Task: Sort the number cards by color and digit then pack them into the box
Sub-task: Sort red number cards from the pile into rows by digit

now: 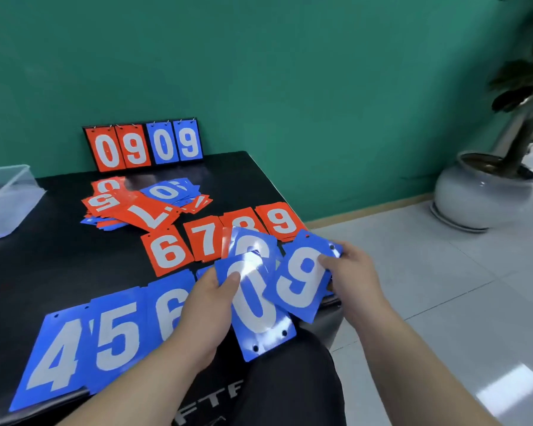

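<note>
Blue 9 card [302,278] was in the air over the table's [43,256] near right edge, pinched at its top right corner by the right hand [351,272]. Overlapping it on the left was the blue 0 card [256,305], upside down, gripped by the left hand [210,305] with the thumb pressed on its face and the fingers hidden behind. A second blue card [250,241] fanned out behind it, digit partly covered. Laid out: blue 4 [56,358], 5 and 6 near left, red 6 [166,252] through 9 beyond. The unsorted pile [145,207] lay farther off, the clear box [6,198] far left. Risks: glossy cards and a corner-only pinch, so the 9 could slip to the floor. Flipped cards invite a 6/9 misread. The held fan could sweep the red row crooked.
</note>
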